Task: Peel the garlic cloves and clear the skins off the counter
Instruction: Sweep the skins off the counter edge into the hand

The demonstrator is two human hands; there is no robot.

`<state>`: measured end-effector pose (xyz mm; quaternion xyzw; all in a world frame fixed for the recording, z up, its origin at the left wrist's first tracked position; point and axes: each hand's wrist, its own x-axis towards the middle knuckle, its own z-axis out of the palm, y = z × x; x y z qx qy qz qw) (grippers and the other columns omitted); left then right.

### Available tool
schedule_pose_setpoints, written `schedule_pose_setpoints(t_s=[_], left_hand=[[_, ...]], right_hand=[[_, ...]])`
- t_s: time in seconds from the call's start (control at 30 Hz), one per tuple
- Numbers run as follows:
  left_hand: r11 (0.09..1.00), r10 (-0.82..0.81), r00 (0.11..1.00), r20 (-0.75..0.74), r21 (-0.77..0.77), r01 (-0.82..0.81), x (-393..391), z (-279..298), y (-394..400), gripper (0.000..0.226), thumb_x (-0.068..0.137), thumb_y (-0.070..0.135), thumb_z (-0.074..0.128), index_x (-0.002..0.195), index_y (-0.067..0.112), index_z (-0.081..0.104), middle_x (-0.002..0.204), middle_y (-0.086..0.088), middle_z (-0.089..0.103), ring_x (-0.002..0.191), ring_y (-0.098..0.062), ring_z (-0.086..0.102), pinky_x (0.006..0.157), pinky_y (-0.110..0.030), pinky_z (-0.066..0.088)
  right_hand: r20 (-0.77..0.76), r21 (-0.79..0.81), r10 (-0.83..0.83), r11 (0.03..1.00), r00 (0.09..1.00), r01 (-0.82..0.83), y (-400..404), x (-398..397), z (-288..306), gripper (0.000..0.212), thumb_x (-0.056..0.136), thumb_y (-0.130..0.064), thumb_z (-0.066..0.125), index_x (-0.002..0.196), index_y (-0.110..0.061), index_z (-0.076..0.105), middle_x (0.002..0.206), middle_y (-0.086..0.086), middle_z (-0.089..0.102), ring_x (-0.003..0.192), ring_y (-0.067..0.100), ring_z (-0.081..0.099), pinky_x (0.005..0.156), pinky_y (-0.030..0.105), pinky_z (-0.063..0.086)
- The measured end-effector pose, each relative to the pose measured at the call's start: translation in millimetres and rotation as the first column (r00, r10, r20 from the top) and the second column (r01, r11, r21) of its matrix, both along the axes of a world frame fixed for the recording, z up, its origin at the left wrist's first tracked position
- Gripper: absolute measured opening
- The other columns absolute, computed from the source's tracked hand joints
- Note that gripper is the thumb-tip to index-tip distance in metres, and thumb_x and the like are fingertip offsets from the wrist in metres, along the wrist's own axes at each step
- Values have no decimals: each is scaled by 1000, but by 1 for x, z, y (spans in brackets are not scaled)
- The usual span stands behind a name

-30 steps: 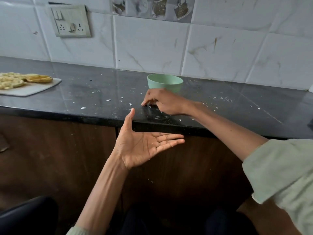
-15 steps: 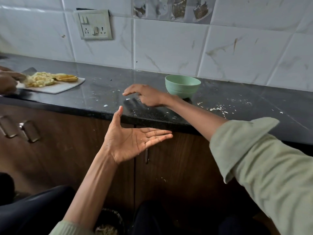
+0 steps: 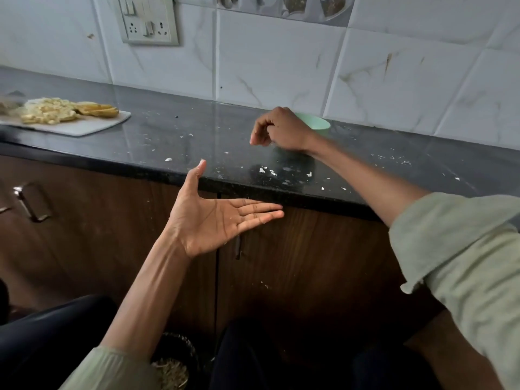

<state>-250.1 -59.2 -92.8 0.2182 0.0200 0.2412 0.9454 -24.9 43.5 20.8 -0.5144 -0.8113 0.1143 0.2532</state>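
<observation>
Skins: small white flakes of garlic skin (image 3: 263,170) are scattered over the dark counter (image 3: 157,136), most thickly near its front edge just below the right hand; further flecks are seen towards the right end and the left middle.
Garlic cloves: none can be made out; the inside of the green bowl (image 3: 315,122) is hidden.
Right hand: the right hand (image 3: 281,130) is held over the counter, in front of the bowl and partly covering it. Its fingers are curled loosely downward with the tips drawn close together; whether a flake is pinched between them cannot be told.
Left hand: the left hand (image 3: 213,218) is held palm up just under the counter's front edge, in front of the wooden cabinet door (image 3: 309,263). Its four fingers are straight and pressed together, the thumb is spread upward, and a few white specks cling to the palm and thumb tip.
Board: a white cutting board (image 3: 92,125) with chopped pale-yellow food lies at the far left of the counter.
Wall: a switch-and-socket plate (image 3: 147,19) is mounted on the white tiles.
Floor: a dark bin (image 3: 171,364) holding pale scraps is seen below the left forearm.
</observation>
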Motion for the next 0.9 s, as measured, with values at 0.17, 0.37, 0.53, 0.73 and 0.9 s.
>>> schedule_pose_setpoints(t_s=[0.17,0.37,0.53,0.73,0.9], left_hand=[[1000,-8,1000,-5,-2,8,6,0,-4,131,88,77,63,156,-19,7,161,-46,22,153,-58,25,133,-47,15],[998,-66,997,51,18,65,39,-5,-10,134,84,80,66,157,-18,10,160,-46,22,152,-59,24,132,-50,16],[996,-86,994,72,-27,88,43,-7,-11,143,80,82,71,157,-19,5,161,-47,19,153,-59,23,133,-48,16],[992,-114,993,40,-56,116,44,5,-17,147,78,83,73,156,-19,2,162,-47,16,153,-60,20,133,-48,15],[978,-176,982,71,-100,183,69,14,-25,150,75,81,76,158,-17,0,162,-48,12,154,-61,14,133,-50,12]], right_hand=[[358,-38,-20,999,934,36,44,-31,-19,63,86,21,38,134,-8,68,140,9,62,124,20,58,98,21,44],[124,25,163,986,979,-167,-25,0,-25,58,79,19,37,111,-5,78,117,8,72,113,18,70,101,31,56],[97,-6,230,973,968,-231,-92,43,-21,69,70,26,30,111,-3,78,115,7,73,111,16,71,101,33,57],[94,66,116,990,989,-123,-91,44,-25,68,79,25,29,117,-4,77,117,9,73,107,16,71,97,34,59],[189,97,21,994,982,-40,-88,38,-26,61,82,26,33,114,-1,78,113,10,71,102,21,69,91,31,57]])
